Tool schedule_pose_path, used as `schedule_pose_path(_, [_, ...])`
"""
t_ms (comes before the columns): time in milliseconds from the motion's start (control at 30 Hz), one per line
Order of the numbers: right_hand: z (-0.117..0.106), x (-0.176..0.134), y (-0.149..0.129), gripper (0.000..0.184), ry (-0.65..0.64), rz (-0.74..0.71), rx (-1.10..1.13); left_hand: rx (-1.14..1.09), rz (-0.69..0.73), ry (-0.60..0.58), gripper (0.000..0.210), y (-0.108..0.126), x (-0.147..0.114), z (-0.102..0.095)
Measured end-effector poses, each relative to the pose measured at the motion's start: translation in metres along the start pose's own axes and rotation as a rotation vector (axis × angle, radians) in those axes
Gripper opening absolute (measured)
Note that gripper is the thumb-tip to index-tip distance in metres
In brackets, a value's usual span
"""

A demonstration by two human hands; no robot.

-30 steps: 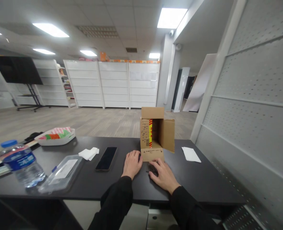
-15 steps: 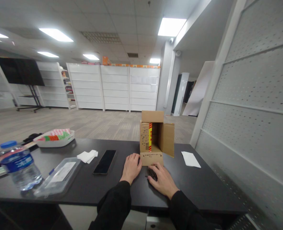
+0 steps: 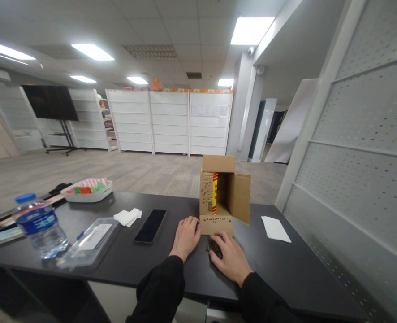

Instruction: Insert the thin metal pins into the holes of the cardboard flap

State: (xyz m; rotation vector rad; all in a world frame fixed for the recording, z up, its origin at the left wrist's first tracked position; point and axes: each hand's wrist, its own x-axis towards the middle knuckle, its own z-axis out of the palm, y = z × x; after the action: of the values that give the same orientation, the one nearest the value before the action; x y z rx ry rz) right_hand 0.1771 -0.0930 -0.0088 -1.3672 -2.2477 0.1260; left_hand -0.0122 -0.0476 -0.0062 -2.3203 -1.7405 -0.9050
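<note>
A cardboard box (image 3: 224, 197) stands on the dark table with its opening facing me and its flaps spread. Its lower front flap (image 3: 215, 224) has a row of small dark holes. My left hand (image 3: 187, 235) rests palm down on the table, close by the left edge of that flap, fingers lying loosely together. In front of the flap lies a small bunch of thin dark nails or screws (image 3: 213, 246); which of the two I cannot tell. Over their right side is my right hand (image 3: 230, 258), thumb and fingers apart, fingertips hidden partly against the pile.
To the left are a black phone (image 3: 150, 226), white tissues (image 3: 127, 217), a clear plastic case (image 3: 92, 244), a water bottle (image 3: 40, 229) and a white basket (image 3: 89, 194). Folded white paper (image 3: 275, 229) lies right. A perforated panel (image 3: 360, 179) borders the table's right side.
The view has turned slightly left, so everything appears shifted to the right. Both hands keep nearly the same places beside the box and the small metal pieces.
</note>
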Motion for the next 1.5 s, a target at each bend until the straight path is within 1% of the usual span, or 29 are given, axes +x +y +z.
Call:
schedule_pose_path(233, [-0.001, 0.001, -0.003, 0.037, -0.038, -0.011, -0.065, 0.010, 0.010, -0.025, 0.016, 0.000, 0.000, 0.001])
schedule_pose_path(467, [-0.003, 0.002, -0.005, 0.039, -0.069, -0.014, -0.088, 0.020, 0.004, -0.011, 0.015, -0.002, 0.000, 0.005])
schedule_pose_path(867, [-0.005, 0.004, -0.006, 0.040, -0.086, -0.051, -0.113, -0.022, -0.023, -0.022, 0.014, 0.000, -0.004, -0.003])
schedule_pose_path(967, [-0.003, 0.006, -0.005, 0.041, -0.075, -0.046, -0.091, -0.027, -0.034, -0.032, 0.014, 0.000, -0.003, -0.004])
schedule_pose_path(1100, [0.001, 0.010, -0.009, 0.035, -0.007, -0.005, -0.090, -0.042, -0.038, -0.036, 0.015, 0.001, -0.004, -0.005])
schedule_pose_path(1233, [0.005, 0.010, -0.012, 0.032, 0.042, -0.007, -0.115, -0.051, -0.030, -0.034, 0.015, 0.004, -0.008, -0.009])
schedule_pose_path(1367, [0.005, 0.010, -0.013, 0.035, 0.029, -0.016, -0.128, -0.061, -0.024, -0.055, 0.016, 0.007, -0.010, -0.011])
schedule_pose_path(1500, [0.004, 0.010, -0.012, 0.037, 0.005, -0.027, -0.109, -0.055, -0.038, -0.064, 0.016, 0.006, -0.009, -0.009])
